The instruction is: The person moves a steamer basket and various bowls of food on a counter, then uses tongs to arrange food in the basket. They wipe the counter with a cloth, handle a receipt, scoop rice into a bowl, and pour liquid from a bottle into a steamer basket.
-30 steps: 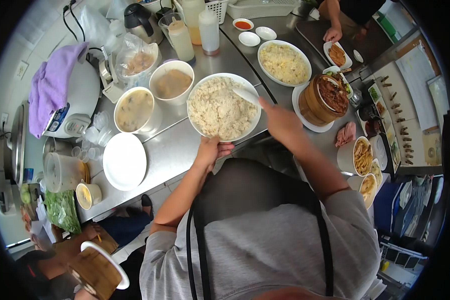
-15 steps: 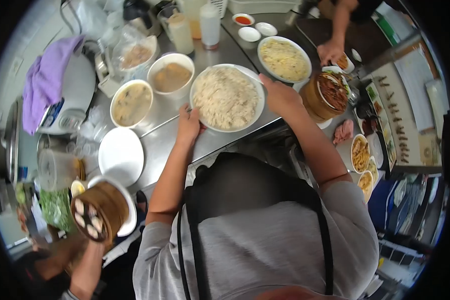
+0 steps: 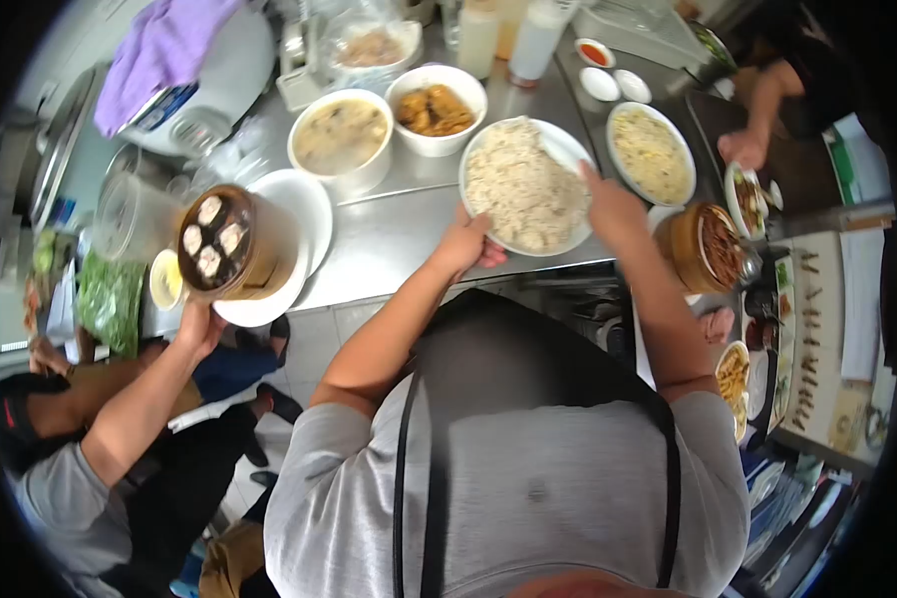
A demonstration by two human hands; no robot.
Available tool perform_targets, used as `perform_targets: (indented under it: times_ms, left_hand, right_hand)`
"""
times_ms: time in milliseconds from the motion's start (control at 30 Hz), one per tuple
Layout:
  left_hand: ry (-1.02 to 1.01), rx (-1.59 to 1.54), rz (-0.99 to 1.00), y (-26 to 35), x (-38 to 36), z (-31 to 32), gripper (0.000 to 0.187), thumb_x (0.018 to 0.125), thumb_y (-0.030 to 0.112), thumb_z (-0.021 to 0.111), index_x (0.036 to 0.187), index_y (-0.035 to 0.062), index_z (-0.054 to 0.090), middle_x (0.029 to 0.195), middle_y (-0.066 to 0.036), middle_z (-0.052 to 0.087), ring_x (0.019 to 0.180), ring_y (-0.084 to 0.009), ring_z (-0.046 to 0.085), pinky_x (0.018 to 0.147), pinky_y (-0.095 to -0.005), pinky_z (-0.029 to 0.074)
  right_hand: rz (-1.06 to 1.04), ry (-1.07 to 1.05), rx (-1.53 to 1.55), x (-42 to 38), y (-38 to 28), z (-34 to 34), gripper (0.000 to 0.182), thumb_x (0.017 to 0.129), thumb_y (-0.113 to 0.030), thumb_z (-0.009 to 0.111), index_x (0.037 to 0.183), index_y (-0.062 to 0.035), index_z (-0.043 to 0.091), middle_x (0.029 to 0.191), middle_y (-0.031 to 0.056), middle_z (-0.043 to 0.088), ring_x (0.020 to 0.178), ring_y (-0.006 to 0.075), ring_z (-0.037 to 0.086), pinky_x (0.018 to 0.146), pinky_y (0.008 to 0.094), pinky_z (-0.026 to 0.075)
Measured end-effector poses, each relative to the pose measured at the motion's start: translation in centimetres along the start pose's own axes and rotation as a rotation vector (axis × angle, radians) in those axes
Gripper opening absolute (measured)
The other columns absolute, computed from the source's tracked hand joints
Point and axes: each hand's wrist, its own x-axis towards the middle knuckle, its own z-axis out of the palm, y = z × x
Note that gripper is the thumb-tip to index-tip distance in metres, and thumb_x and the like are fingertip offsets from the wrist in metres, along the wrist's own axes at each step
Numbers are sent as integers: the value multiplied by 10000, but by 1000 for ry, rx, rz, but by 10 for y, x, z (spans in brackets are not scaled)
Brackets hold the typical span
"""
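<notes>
Between my hands is a white oval plate [image 3: 565,149] heaped with pale rice [image 3: 524,191]. My left hand [image 3: 465,242] grips its lower left rim, thumb on top. On the opposite side my right hand [image 3: 613,207] holds the right rim. Two white bowls stand to the left of the plate, one with cloudy soup [image 3: 341,137] and one with brown pieces [image 3: 435,110]. Right of it lies an oval plate of yellowish fried rice [image 3: 651,154], with a bamboo steamer of dark shredded food [image 3: 703,247] below that.
At the left, a co-worker's hand [image 3: 199,329] holds a plate with a bamboo steamer of dumplings [image 3: 219,242] beside a stacked white plate. Another person's hand [image 3: 746,149] is at the upper right near a small dish [image 3: 745,202]. Squeeze bottles [image 3: 539,42] stand at the back.
In view, the counter and my plate have shifted right. The co-worker's steamer has come up over the white plate at the left. The bowl of brown pieces now shows its contents clearly.
</notes>
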Motion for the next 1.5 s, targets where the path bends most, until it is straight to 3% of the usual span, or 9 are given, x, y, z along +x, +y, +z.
perform_targets:
  times_ms: [633, 700, 767, 833, 967, 1133, 1267, 1367, 1500]
  left_hand:
    - [14, 61, 40, 7, -6, 4, 320, 850, 145, 303, 1150, 44, 252, 762, -123, 544, 504, -175, 556, 409, -246, 467]
    - [26, 185, 154, 0, -3, -1, 312, 852, 128, 295, 1147, 27, 283, 807, -134, 549, 515, -182, 557, 418, -254, 474]
    - [50, 97, 411, -31, 26, -7, 314, 859, 115, 280, 1155, 14, 295, 846, -154, 549, 527, -190, 560, 430, -263, 483]
    - [-41, 13, 184, -1, 2, 7, 340, 868, 121, 266, 1198, 48, 235, 856, -184, 544, 532, -218, 569, 411, -287, 483]
    - [-38, 78, 86, 9, 1, 7, 320, 863, 165, 296, 1162, 53, 273, 773, -170, 560, 504, -224, 568, 410, -294, 487]
    - [-85, 158, 83, 19, 7, 5, 311, 855, 171, 310, 1136, 39, 300, 751, -158, 563, 502, -217, 569, 417, -296, 489]
    - [-76, 257, 29, 23, 17, -4, 312, 848, 166, 316, 1130, 32, 307, 754, -150, 566, 506, -213, 572, 418, -288, 487]
    - [-67, 316, -18, 28, 26, -10, 320, 845, 167, 323, 1136, 35, 301, 760, -144, 570, 509, -204, 574, 414, -280, 484]
    - [-75, 330, 15, 37, 25, -5, 315, 839, 165, 328, 1124, 34, 326, 759, -138, 575, 500, -191, 575, 405, -269, 479]
  right_hand:
    - [-218, 34, -15, 16, -16, -34, 439, 766, -92, 397, 1189, -207, 406, 927, 126, 560, 816, 272, 568, 660, 391, 452]
    - [-261, -52, -119, 35, -27, -24, 486, 750, -86, 433, 1213, -227, 388, 931, 124, 558, 818, 304, 559, 663, 390, 450]
    - [-347, 202, -151, 25, -30, -10, 440, 766, -120, 409, 1197, -212, 408, 882, 121, 571, 756, 292, 573, 607, 403, 455]
    - [-380, 140, -124, 17, -20, -25, 428, 762, -126, 412, 1180, -216, 424, 870, 143, 551, 738, 289, 577, 588, 386, 454]
    - [-413, 209, -173, -5, -15, -54, 337, 772, -141, 414, 1098, -160, 497, 864, 132, 571, 767, 254, 584, 570, 354, 451]
    - [-307, -48, 74, -18, -14, -61, 302, 783, -134, 424, 1070, -150, 518, 925, 86, 589, 852, 239, 581, 665, 365, 463]
    - [-330, 129, -55, 19, -8, -75, 268, 780, -141, 433, 1023, -146, 546, 902, 89, 600, 829, 238, 588, 657, 355, 465]
    - [-278, 75, 15, 54, -18, -40, 259, 783, -145, 424, 1009, -145, 550, 930, 88, 594, 856, 239, 580, 673, 361, 461]
    - [-468, 231, -41, 25, -28, -30, 260, 787, -149, 415, 1009, -147, 551, 973, 96, 580, 898, 234, 565, 698, 376, 452]
